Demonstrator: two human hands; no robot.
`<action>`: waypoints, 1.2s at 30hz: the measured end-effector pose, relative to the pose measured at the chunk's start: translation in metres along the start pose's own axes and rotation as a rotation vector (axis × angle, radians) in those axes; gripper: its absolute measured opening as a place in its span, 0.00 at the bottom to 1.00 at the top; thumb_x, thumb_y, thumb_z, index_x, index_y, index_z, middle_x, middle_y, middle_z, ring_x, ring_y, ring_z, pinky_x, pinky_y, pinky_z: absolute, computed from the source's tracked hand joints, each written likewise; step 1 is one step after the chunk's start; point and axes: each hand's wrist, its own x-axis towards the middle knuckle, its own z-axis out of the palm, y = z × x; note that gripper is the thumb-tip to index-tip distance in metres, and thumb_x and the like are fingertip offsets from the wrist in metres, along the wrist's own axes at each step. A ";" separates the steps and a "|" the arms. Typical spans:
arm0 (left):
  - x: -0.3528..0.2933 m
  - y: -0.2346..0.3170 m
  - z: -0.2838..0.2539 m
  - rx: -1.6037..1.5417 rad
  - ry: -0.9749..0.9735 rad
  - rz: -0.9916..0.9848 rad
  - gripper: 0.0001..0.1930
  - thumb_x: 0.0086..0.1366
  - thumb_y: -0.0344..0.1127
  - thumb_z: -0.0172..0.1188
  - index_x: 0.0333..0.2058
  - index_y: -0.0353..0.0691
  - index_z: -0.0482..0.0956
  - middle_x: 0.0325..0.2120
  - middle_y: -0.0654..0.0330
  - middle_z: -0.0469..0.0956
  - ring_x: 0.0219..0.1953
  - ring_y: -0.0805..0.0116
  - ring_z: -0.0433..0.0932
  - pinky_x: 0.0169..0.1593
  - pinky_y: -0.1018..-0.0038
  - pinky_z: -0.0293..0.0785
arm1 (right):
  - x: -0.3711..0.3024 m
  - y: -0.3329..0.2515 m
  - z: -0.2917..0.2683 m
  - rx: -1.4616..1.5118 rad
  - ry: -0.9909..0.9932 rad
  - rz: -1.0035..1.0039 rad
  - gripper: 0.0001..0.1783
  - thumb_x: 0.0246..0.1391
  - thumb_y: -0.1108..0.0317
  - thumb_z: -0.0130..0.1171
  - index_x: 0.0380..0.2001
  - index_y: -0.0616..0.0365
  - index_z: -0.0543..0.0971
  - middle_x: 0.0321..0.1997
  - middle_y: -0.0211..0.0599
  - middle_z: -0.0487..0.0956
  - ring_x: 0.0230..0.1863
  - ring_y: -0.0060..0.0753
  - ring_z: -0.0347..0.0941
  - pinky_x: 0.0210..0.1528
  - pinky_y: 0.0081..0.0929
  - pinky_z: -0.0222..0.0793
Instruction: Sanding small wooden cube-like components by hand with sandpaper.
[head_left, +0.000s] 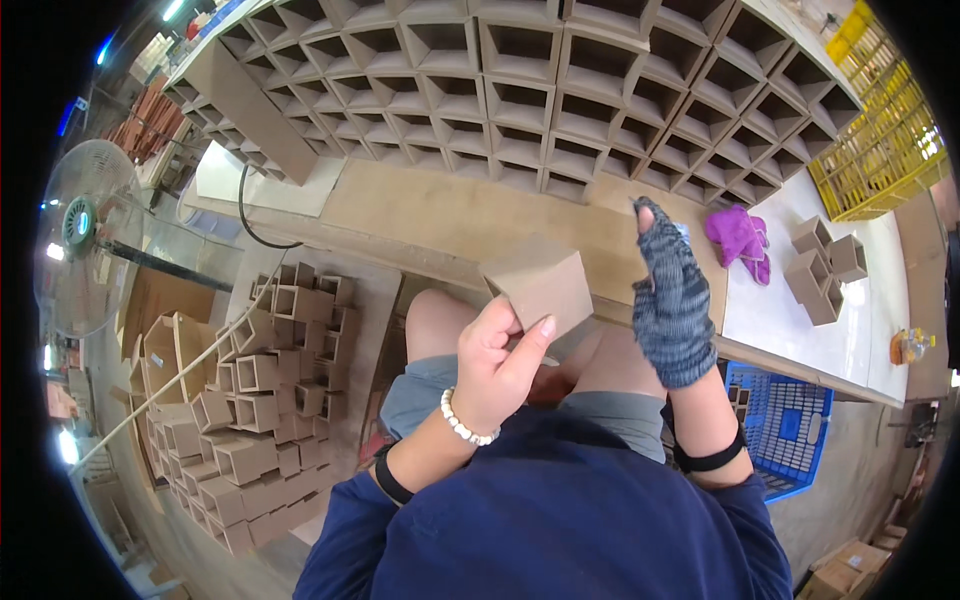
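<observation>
A small brown square box (545, 290) is in my left hand (503, 350), thumb on its near face. It is tilted in front of me, above my lap and the table's near edge. My left wrist wears a beaded bracelet. My right hand (672, 295), in a grey knitted glove with a bare fingertip showing, is raised to the right of the box, apart from it. Its fingers stretch away from me and I see nothing in them. A small pale-blue thing (683, 232) shows just beyond the glove; I cannot make it out.
Stacked hollow boxes (520, 100) wall the table's far side. More boxes (250, 455) pile at left, by a fan (85, 225). At right are a purple cloth (738, 235), several loose boxes (822, 275), an amber bottle (910, 346), a yellow crate (880, 185) and, lower, a blue crate (790, 425).
</observation>
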 end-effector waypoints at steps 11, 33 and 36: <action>0.001 0.003 0.003 -0.137 0.074 -0.007 0.08 0.60 0.24 0.52 0.39 0.30 0.70 0.33 0.61 0.75 0.35 0.78 0.73 0.40 0.81 0.68 | -0.005 -0.020 0.006 0.140 0.082 -0.093 0.27 0.46 0.86 0.44 0.53 0.58 0.65 0.48 0.47 0.71 0.51 0.50 0.67 0.56 0.39 0.59; 0.016 -0.002 -0.018 -0.577 0.055 -0.588 0.14 0.66 0.38 0.45 0.38 0.32 0.72 0.35 0.59 0.76 0.38 0.73 0.74 0.44 0.75 0.69 | -0.012 -0.051 -0.024 0.045 -0.422 -0.426 0.20 0.45 0.70 0.55 0.46 0.49 0.71 0.49 0.40 0.72 0.52 0.42 0.66 0.58 0.42 0.56; 0.017 -0.010 -0.037 -0.725 -0.262 -0.551 0.15 0.66 0.38 0.45 0.38 0.31 0.72 0.35 0.59 0.76 0.38 0.73 0.74 0.44 0.76 0.68 | -0.008 -0.042 -0.014 0.017 -0.447 -0.501 0.19 0.46 0.69 0.53 0.45 0.50 0.71 0.50 0.38 0.71 0.53 0.40 0.66 0.59 0.43 0.54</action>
